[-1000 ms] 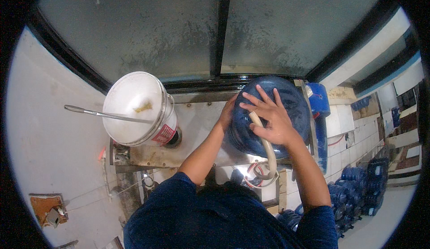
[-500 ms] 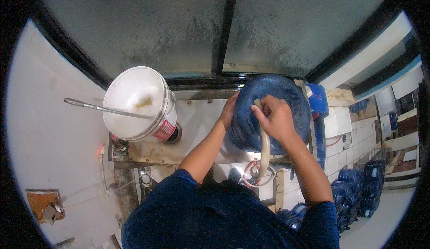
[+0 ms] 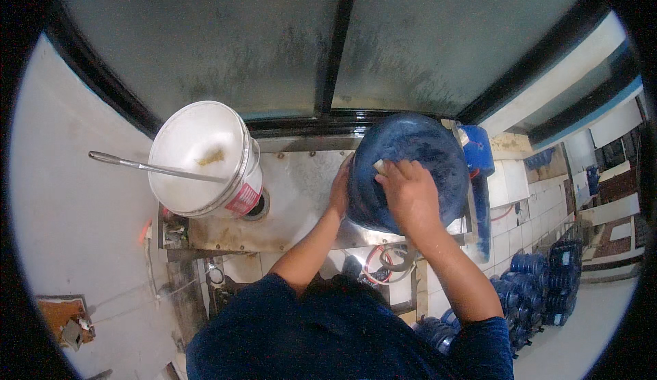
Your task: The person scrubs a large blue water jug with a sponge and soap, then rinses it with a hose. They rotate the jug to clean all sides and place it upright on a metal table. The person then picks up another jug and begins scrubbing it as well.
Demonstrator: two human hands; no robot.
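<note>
While the steel desk [image 3: 301, 202] carried a white bucket [image 3: 202, 158] with a metal rod [image 3: 147, 168], the blue water jug [image 3: 410, 168] stood beside it; left hand [image 3: 340, 188] cupped its side, right hand [image 3: 407, 192] clamped a pale pad [image 3: 380, 166] against it.

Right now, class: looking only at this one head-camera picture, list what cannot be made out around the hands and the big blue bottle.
- Left hand: fingers hidden behind the blue water bottle.
- Pale thing at the right hand: mostly covered by fingers; its kind is unclear.
- Bottle's underside: hidden by its own body.
- White bucket: the yellowish lump inside is too small to identify.
- Stacked bottles: bent and small near the rim.
</note>
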